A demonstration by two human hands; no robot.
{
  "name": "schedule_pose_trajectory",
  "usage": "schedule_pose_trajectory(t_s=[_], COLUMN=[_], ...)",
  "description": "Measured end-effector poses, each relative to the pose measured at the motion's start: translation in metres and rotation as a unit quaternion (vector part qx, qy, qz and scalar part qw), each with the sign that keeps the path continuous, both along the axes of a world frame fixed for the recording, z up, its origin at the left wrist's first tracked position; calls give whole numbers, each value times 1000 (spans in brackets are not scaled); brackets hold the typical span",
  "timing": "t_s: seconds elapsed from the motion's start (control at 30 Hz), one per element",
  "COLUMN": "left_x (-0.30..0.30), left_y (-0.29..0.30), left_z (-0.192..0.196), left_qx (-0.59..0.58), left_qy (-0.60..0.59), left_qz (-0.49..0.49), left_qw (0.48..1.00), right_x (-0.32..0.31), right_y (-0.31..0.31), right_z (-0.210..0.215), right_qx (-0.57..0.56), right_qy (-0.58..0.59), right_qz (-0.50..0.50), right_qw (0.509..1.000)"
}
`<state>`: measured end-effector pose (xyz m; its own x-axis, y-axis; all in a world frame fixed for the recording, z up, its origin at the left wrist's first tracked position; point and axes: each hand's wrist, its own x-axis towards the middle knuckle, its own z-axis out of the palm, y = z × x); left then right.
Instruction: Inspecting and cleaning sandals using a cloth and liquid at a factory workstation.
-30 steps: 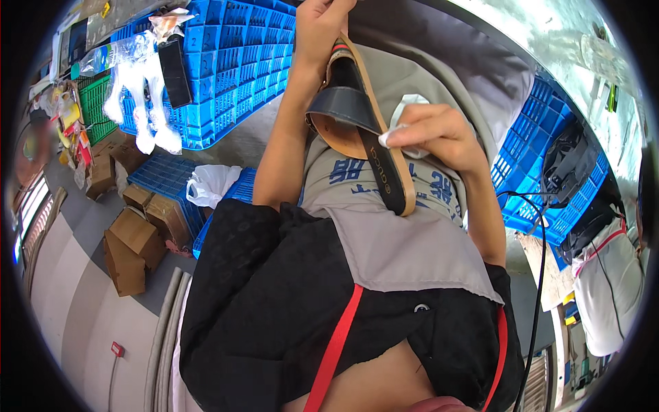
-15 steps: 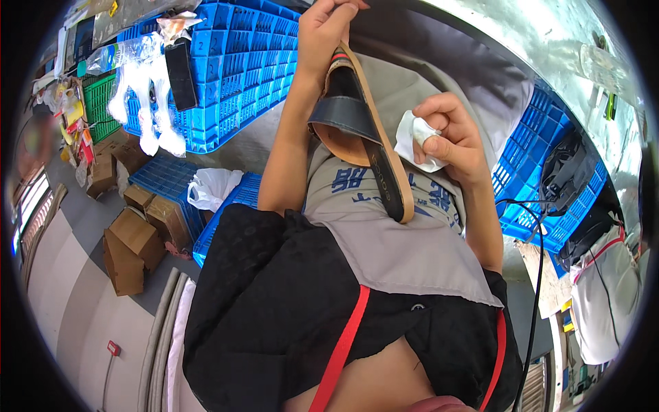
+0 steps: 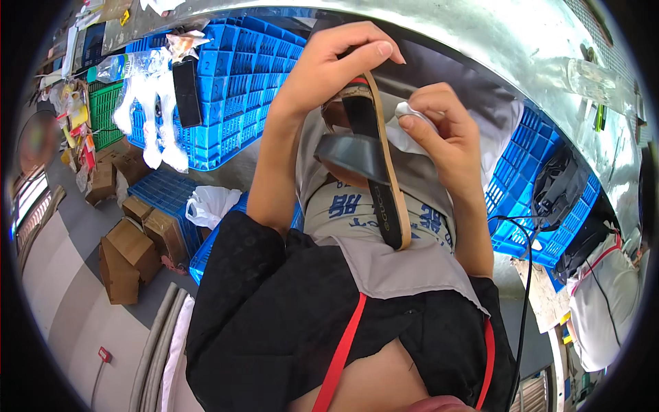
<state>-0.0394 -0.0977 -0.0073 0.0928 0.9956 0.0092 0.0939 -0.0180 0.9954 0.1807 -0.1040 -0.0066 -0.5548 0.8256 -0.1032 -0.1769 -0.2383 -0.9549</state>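
Observation:
My left hand (image 3: 335,67) is closed round the far end of a sandal (image 3: 351,159), partly covering that end. A wide black band crosses the sandal; its insole is black, its sole edge tan, and a red-striped part shows by my fingers. The near end of the sole points down towards my lap, over a grey apron (image 3: 412,278) with blue print. To the right of the sandal, my right hand (image 3: 446,134) pinches a crumpled white cloth (image 3: 416,134). A small gap separates the cloth from the sandal.
Blue plastic crates (image 3: 237,89) stand at the far left, with a dark phone (image 3: 186,93) and plastic-wrapped white pieces hanging at their side. A shiny metal table (image 3: 508,41) spans the far side. Another blue crate (image 3: 508,178) and a black cable (image 3: 527,295) are right; cardboard boxes (image 3: 130,254) lie left.
My left hand has come nearer and bent over the sandal's end, and the sandal has turned more upright. My right hand has shifted slightly, and less of the white cloth shows.

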Motion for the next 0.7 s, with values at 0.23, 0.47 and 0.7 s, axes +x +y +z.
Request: schedule_pose_trajectory(t_s=[0.23,0.47,0.7], left_x=[21,50,58], left_y=[37,53,68], left_z=[45,49,57], left_qx=[104,21,-51], left_qy=[-29,-36,-72], left_qz=[-31,-67,-134], left_qw=[994,997,987], right_x=[-1,11,19], right_y=[44,77,79], right_z=[46,55,75], right_qx=[149,20,66], right_qy=[-64,202,5], right_qz=[-119,-111,-225], right_qw=[980,973,972])
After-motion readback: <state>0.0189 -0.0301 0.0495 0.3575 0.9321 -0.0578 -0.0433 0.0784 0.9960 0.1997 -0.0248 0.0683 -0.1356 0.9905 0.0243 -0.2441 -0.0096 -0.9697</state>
